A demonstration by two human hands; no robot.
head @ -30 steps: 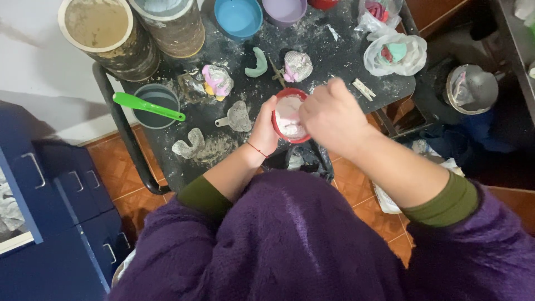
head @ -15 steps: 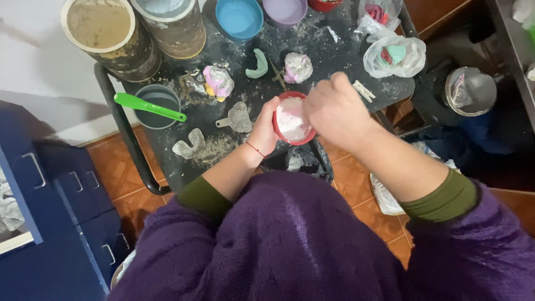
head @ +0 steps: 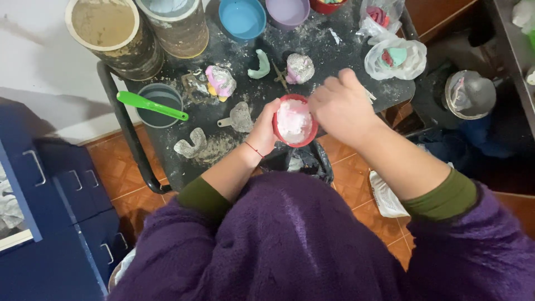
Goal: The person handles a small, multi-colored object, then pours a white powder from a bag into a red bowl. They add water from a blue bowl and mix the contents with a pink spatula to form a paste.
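My left hand (head: 263, 131) grips the left side of a small red bowl (head: 308, 136) filled with white paste (head: 293, 120), holding it above the near edge of a dusty black table (head: 334, 56). My right hand (head: 343, 108) hovers over the bowl's right rim with its fingers curled. It hides whatever thin tool it grips; none shows below the fingers. A metal impression tray (head: 241, 116) lies just left of the bowl.
On the table are a green spatula (head: 150, 105) across a grey cup (head: 163, 116), another tray (head: 189, 145), a green arch (head: 260, 64), two wrapped casts (head: 220, 79) (head: 301, 67), blue (head: 242, 17) and purple (head: 287, 10) bowls, two large tubs (head: 106, 25) and a plastic bag (head: 395, 56). Blue drawers (head: 56, 184) stand at left.
My right hand has shifted up and to the right over the bowl, uncovering more of the white paste. My left hand still holds the bowl in nearly the same place.
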